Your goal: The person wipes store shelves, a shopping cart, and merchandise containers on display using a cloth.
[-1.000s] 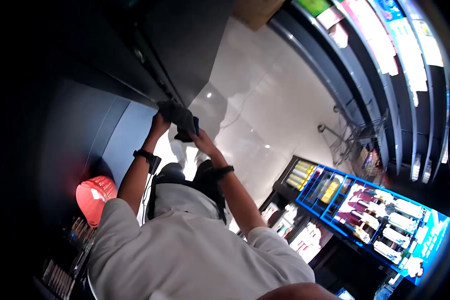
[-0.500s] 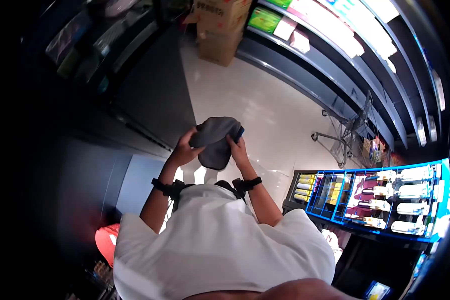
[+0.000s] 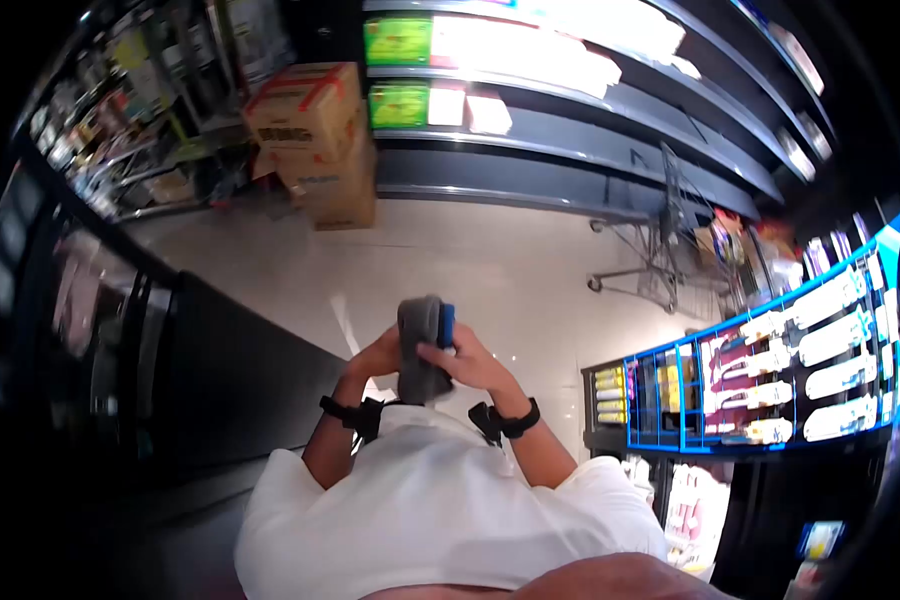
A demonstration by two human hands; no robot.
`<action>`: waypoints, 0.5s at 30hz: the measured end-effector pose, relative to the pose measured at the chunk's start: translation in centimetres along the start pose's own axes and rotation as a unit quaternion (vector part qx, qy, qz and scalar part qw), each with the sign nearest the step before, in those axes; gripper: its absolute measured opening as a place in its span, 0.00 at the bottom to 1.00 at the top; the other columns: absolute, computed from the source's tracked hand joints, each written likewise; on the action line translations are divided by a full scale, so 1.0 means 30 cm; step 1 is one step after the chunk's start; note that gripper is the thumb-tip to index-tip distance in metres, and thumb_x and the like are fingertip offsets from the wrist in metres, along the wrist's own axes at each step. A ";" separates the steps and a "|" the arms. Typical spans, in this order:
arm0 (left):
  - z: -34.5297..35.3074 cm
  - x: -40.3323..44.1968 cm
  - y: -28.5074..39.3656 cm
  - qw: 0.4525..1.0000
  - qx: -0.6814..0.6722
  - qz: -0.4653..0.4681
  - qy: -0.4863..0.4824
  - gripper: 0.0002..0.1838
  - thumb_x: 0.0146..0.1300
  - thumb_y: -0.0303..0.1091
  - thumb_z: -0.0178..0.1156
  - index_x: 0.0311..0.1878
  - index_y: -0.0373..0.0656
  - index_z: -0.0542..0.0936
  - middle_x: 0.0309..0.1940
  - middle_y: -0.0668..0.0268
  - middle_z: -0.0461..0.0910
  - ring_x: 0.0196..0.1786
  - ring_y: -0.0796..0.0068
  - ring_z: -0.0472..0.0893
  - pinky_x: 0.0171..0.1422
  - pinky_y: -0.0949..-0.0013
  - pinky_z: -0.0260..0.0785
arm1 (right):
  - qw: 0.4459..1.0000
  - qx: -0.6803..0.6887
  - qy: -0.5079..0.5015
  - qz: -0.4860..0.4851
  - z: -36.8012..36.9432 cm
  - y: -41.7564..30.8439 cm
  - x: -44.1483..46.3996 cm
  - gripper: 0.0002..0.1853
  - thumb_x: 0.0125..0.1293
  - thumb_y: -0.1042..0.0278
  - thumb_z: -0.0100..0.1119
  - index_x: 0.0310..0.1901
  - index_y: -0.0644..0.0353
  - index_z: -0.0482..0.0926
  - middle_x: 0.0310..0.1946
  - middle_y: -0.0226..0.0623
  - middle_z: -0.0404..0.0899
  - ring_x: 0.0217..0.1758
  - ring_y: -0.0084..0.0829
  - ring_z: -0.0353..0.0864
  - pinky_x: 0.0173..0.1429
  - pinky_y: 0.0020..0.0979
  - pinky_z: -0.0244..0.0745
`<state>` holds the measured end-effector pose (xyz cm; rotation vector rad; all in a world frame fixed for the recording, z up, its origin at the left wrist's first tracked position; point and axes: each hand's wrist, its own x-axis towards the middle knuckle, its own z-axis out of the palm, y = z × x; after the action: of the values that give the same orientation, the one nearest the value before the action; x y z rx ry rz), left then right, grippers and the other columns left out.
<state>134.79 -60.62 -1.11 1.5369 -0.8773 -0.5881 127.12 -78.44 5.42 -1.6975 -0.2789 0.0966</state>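
Observation:
In front of my chest is a dark grey, rounded, soft-looking item point(image 3: 418, 345) with a blue piece point(image 3: 447, 325) on its right side. Its exact kind is unclear, and motion smears it. My left hand point(image 3: 375, 356) grips its left side, with the fingertips hidden behind it. From the right, my right hand point(image 3: 475, 362) closes on it, thumb across the near face, just under the blue piece. Both wrists wear black bands.
Brown cartons point(image 3: 315, 150) stand on the floor ahead, beside shelves point(image 3: 510, 150) of packaged goods. A metal cart point(image 3: 660, 240) is parked at the right. Nearer, a blue wire rack point(image 3: 681, 400) holds bottles. A dark panel point(image 3: 240, 370) rises close on my left.
The grey item has gone from spread out in two lobes to a narrower, upright shape. My hands have come closer together and nearer my body. The view has turned, showing more at the left.

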 end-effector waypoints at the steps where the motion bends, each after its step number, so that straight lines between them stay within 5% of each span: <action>1: -0.022 0.061 -0.012 0.995 -0.097 0.005 0.034 0.30 0.58 0.31 0.68 0.63 0.41 0.69 0.59 0.61 0.75 0.60 0.72 0.75 0.65 0.67 0.67 | 0.990 -0.062 0.085 -0.096 -0.041 0.005 0.045 0.21 0.66 0.63 0.62 0.56 0.66 0.73 0.54 0.48 0.74 0.57 0.44 0.73 0.64 0.38 0.65; 3: -0.071 0.249 -0.033 0.991 -0.118 -0.006 0.056 0.27 0.58 0.31 0.69 0.60 0.41 0.71 0.56 0.62 0.76 0.56 0.72 0.76 0.61 0.67 0.69 | 0.962 -0.180 0.196 -0.069 -0.140 -0.013 0.115 0.24 0.66 0.63 0.62 0.58 0.68 0.70 0.57 0.52 0.71 0.60 0.51 0.69 0.67 0.41 0.61; 5: -0.103 0.421 -0.035 0.987 -0.135 -0.017 0.083 0.24 0.57 0.31 0.69 0.56 0.41 0.72 0.54 0.63 0.78 0.53 0.72 0.78 0.57 0.67 0.71 | 0.942 -0.141 0.303 -0.023 -0.256 0.022 0.169 0.23 0.67 0.64 0.61 0.58 0.69 0.69 0.56 0.51 0.72 0.60 0.47 0.71 0.67 0.40 0.62; 7: -0.137 0.566 0.011 0.987 0.129 -0.041 0.090 0.19 0.58 0.30 0.69 0.49 0.40 0.72 0.48 0.66 0.79 0.46 0.75 0.78 0.48 0.67 0.72 | 0.895 -0.090 0.436 -0.029 -0.396 0.134 0.193 0.24 0.67 0.65 0.62 0.59 0.68 0.68 0.54 0.46 0.74 0.57 0.37 0.73 0.63 0.37 0.66; 10: -0.136 0.754 0.038 0.999 0.049 -0.011 -0.021 0.15 0.58 0.30 0.69 0.44 0.40 0.74 0.45 0.63 0.78 0.45 0.77 0.75 0.48 0.69 0.69 | 0.876 0.080 0.473 0.044 -0.534 0.279 0.191 0.18 0.66 0.67 0.63 0.53 0.69 0.73 0.45 0.36 0.79 0.49 0.25 0.76 0.57 0.30 0.70; 11: -0.130 0.822 0.062 0.997 -0.023 0.013 -0.073 0.13 0.59 0.29 0.68 0.43 0.41 0.74 0.45 0.61 0.76 0.45 0.78 0.73 0.49 0.70 0.68 | 0.871 0.082 0.481 0.050 -0.602 0.297 0.178 0.18 0.66 0.67 0.63 0.53 0.69 0.73 0.45 0.36 0.79 0.49 0.25 0.76 0.57 0.30 0.70; 13: -0.108 0.946 0.087 0.989 -0.092 -0.021 -0.115 0.17 0.60 0.31 0.67 0.51 0.39 0.76 0.45 0.62 0.76 0.49 0.78 0.73 0.54 0.69 0.66 | 0.953 0.073 0.228 0.183 -0.714 0.326 0.156 0.11 0.64 0.69 0.63 0.44 0.68 0.79 0.33 0.26 0.80 0.41 0.19 0.76 0.52 0.26 0.71; 15: -0.093 1.110 0.102 0.980 0.069 0.082 -0.168 0.25 0.62 0.34 0.66 0.61 0.39 0.72 0.50 0.64 0.77 0.53 0.76 0.74 0.60 0.67 0.66 | 0.940 0.129 0.237 0.208 -0.822 0.289 0.183 0.08 0.65 0.71 0.62 0.39 0.68 0.82 0.30 0.24 0.81 0.39 0.18 0.77 0.51 0.25 0.71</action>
<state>155.90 -85.68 6.18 1.4928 -1.3152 -0.6889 139.06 -101.93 1.06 -1.4419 0.4390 0.0310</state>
